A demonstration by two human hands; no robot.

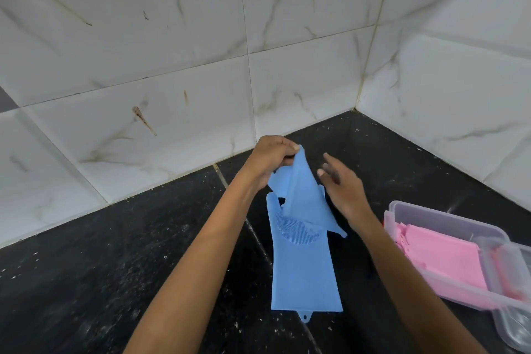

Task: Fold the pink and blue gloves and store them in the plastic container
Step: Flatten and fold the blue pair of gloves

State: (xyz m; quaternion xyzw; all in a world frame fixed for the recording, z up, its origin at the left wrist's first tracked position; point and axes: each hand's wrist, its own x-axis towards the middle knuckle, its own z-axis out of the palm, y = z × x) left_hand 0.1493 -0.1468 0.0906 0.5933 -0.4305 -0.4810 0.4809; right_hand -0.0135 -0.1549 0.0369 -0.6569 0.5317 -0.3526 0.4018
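Observation:
A blue silicone glove (pixel 304 273) lies flat on the black counter (pixel 115 267), cuff toward me, scrubber bristles on its palm. A second blue glove (pixel 304 195) is lifted above it; my left hand (pixel 270 158) pinches its upper edge and it hangs down over the flat glove. My right hand (pixel 342 184) hovers just right of the raised glove, fingers straight, holding nothing. Folded pink gloves (pixel 442 256) lie inside the clear plastic container (pixel 425 211) at the right.
White marble-patterned wall tiles (pixel 172 66) meet in a corner behind the counter. The container's clear lid (pixel 514 327) rests at its near right end, by the frame's edge. Pale specks dot the dark counter.

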